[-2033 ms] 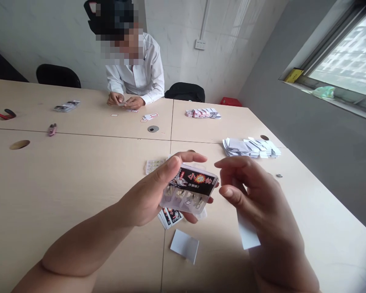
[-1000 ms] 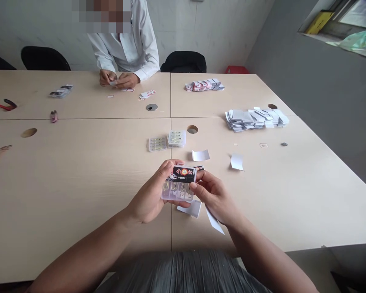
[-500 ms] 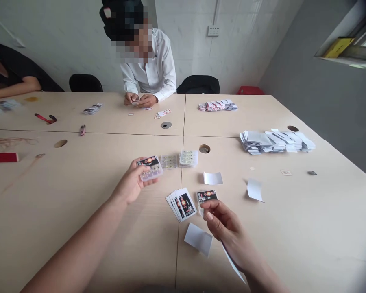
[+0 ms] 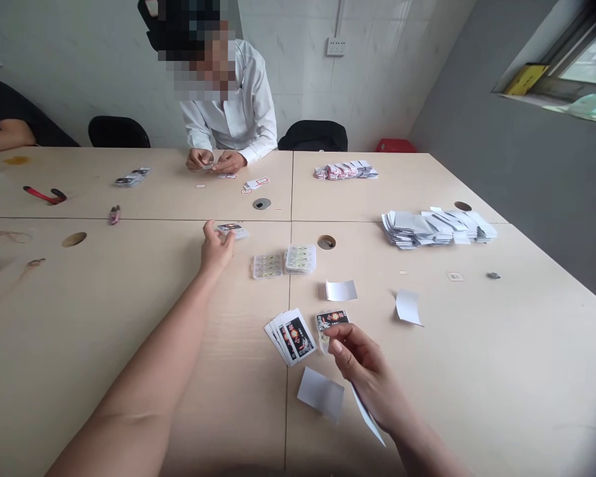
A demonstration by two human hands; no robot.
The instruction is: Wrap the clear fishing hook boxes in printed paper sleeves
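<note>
At mid-table, my left hand (image 4: 216, 249) has its thumb and fingers around a clear plastic box with a black printed card (image 4: 232, 229), at table level. My right hand (image 4: 365, 361) is half curled, with thumb and forefinger close together. A white paper sheet (image 4: 368, 416) pokes out below its palm, seemingly kept there by the lower fingers. Just behind its fingertips lies another carded box (image 4: 332, 319), partly covered by them. Left of that is a fan of printed cards (image 4: 292, 336). Clear boxes with small yellowish pieces (image 4: 300, 259) sit between my hands, farther back.
Loose white sheets lie around my right hand, one of them in front (image 4: 320, 393). A long paper stack (image 4: 437, 227) is at right. Red-handled pliers (image 4: 46, 195) and pink clippers (image 4: 114, 214) lie at left. A co-worker in a white shirt (image 4: 251, 99) handles small items opposite.
My left hand has carried the carded box away from me, past the clear boxes, down to table level. My right hand has barely moved. The view has shifted slightly right.
</note>
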